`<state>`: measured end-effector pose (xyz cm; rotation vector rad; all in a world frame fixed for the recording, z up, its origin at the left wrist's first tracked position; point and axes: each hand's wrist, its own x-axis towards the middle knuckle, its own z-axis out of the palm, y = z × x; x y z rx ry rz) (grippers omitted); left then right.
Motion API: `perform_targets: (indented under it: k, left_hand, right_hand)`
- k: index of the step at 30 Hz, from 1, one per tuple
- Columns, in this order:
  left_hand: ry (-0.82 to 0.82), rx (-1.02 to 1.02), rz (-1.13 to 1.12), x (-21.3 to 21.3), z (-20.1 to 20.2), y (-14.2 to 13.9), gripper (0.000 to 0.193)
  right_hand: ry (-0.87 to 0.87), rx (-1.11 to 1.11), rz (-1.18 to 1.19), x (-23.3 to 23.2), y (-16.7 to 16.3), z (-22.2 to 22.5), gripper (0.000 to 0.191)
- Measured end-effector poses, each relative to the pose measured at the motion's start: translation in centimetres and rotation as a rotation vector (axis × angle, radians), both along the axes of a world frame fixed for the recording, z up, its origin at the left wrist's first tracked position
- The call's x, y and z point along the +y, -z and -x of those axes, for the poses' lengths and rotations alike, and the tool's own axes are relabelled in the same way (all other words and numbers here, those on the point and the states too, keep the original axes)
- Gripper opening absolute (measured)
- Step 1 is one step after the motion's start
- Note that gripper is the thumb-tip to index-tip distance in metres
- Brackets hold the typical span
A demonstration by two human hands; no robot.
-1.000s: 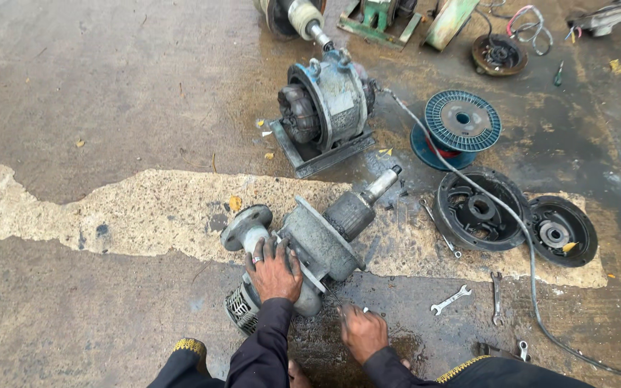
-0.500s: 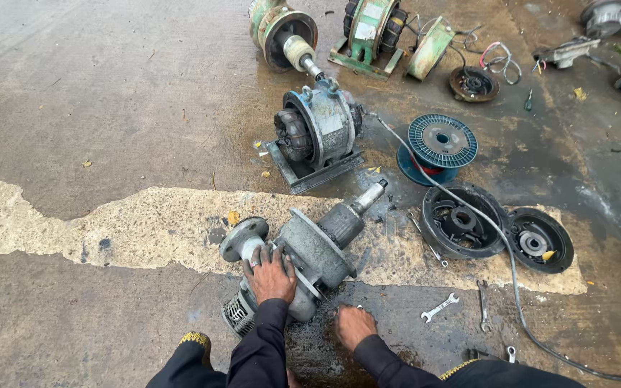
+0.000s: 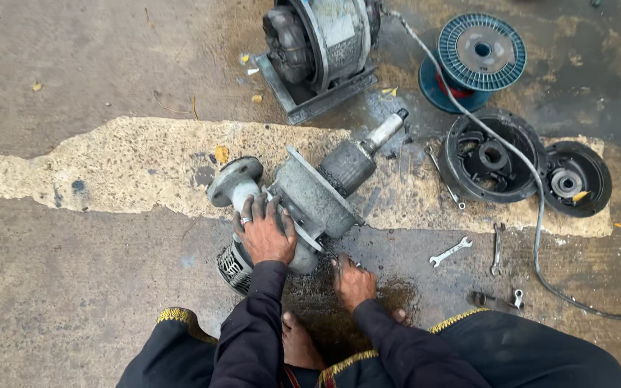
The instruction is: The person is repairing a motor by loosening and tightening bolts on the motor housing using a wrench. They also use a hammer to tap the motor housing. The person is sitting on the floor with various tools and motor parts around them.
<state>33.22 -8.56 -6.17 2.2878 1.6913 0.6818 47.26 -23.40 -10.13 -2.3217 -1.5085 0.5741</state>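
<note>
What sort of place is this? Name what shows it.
Probably a motor or pump repair yard, worked on an oil-stained concrete floor: a stripped grey pump body under the left hand, loose spanners, round end covers.

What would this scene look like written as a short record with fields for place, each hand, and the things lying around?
place: stained concrete floor with a pale rough patch
left hand: palm down on the grey metal pump body
right hand: on the floor beside the pump body
behind: second grey motor housing
to the right: blue ribbed spool, two black round covers, silver spanner
</note>
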Motion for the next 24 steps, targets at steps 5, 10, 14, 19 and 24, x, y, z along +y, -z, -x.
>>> perform_targets:
  k: [5, 10, 14, 19, 24]
  left_hand:
    - [0.027, -0.001, -0.008, 0.5, 0.3, -0.7, 0.041]
    - [0.009, -0.004, -0.025, -0.2, 0.4, -0.8, 0.041]
    - [0.000, 0.001, -0.018, -0.8, 0.4, -0.8, 0.042]
    - [-0.002, 0.032, 0.022, -0.8, 0.3, -0.9, 0.043]
    - [0.005, 0.060, -0.008, -0.8, 0.5, -0.4, 0.045]
  right_hand:
    - [-0.130, -0.052, -0.231, 1.9, 1.3, -1.4, 0.024]
    - [-0.085, 0.000, -0.135, 0.2, 0.9, -1.2, 0.032]
    - [-0.061, 0.032, -0.198, -1.9, 0.1, -2.0, 0.031]
    - [0.056, 0.201, 0.352, -2.8, -1.8, -4.2, 0.035]
    - [-0.181, 0.021, 0.245, -1.0, -3.8, -5.3, 0.023]
